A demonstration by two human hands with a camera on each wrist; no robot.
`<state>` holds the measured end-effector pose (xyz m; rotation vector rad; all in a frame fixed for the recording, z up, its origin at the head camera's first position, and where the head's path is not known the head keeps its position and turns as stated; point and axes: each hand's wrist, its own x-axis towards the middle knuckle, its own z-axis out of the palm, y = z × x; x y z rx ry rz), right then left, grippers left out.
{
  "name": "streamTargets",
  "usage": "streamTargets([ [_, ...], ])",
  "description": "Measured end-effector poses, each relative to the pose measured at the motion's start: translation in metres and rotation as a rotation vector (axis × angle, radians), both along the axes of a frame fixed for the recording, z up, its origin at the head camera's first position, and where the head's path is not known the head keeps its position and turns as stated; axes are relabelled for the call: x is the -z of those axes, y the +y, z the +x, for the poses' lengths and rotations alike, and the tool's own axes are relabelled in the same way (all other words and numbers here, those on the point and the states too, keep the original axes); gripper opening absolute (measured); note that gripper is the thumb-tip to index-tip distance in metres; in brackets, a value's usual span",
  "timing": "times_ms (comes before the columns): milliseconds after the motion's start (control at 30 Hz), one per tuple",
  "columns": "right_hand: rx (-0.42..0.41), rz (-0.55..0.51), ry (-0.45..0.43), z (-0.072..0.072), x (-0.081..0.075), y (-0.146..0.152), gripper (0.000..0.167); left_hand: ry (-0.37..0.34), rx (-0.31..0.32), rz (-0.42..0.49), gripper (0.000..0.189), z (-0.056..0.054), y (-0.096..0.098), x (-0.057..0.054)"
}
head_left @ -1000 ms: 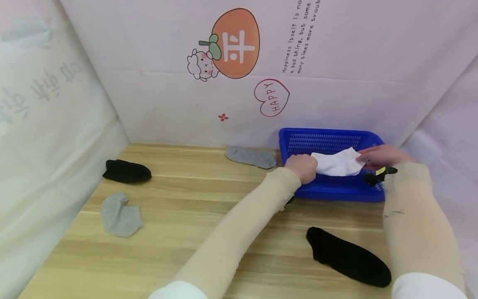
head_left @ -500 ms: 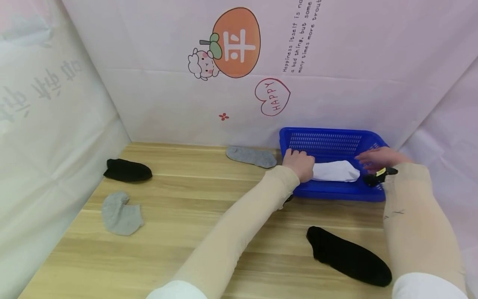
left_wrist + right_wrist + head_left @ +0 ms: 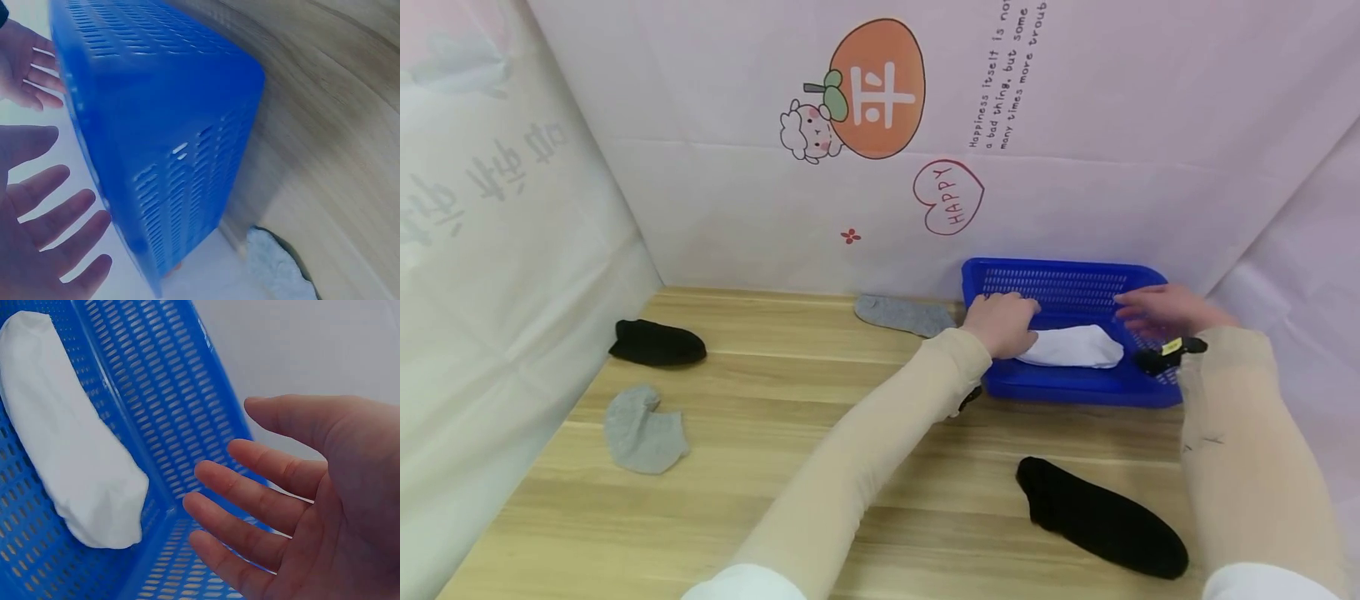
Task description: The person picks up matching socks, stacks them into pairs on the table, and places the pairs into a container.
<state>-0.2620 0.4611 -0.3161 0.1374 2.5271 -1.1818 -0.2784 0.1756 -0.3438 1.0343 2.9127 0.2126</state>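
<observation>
White sock (image 3: 1070, 346) has ended up lying in the basket (image 3: 1075, 393), where a second ago it was being held up. Going across, the grey sock (image 3: 901, 313) sits just beside the basket, so if the left hand (image 3: 1002, 323), fingers spread and empty by that near end, bumps the rim, I reckon the basket could slide onto it. Over the other end, the right hand (image 3: 1165, 308) has nothing either, fingers loosely apart, but its black wrist gadget (image 3: 1167, 358) might snag the rim.
</observation>
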Motion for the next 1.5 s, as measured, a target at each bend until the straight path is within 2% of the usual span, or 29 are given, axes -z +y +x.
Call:
streamTargets([
  [167, -0.047, 0.087, 0.063, -0.002, -0.007, -0.008, 0.068, -0.017, 0.033, 0.078, 0.042, 0.000, -0.008, -0.005],
  [300, -0.073, 0.116, 0.101, 0.000, -0.012, -0.017, 0.067, -0.021, 0.068, 0.129, 0.041, -0.001, -0.016, -0.002],
  [433, -0.081, 0.130, 0.127, 0.003, -0.014, -0.024, 0.066, -0.035, 0.111, 0.182, 0.039, 0.002, -0.025, -0.005],
  [667, -0.123, 0.194, 0.180, 0.006, -0.013, -0.031, 0.059, 0.001, 0.236, 0.225, 0.037, 0.018, -0.035, -0.008],
  [1000, -0.173, 0.289, 0.202, 0.017, -0.026, -0.056, 0.064, 0.071, 0.413, 0.244, 0.036, 0.046, -0.051, -0.010],
  [1267, -0.216, 0.332, 0.239, 0.027, -0.027, -0.068, 0.061, 0.096, 0.496, 0.205, 0.037, 0.065, -0.066, 0.004],
  [1500, -0.208, 0.299, 0.267, 0.038, -0.018, -0.071, 0.061, 0.023, 0.606, 0.160, 0.037, 0.084, -0.072, 0.022],
])
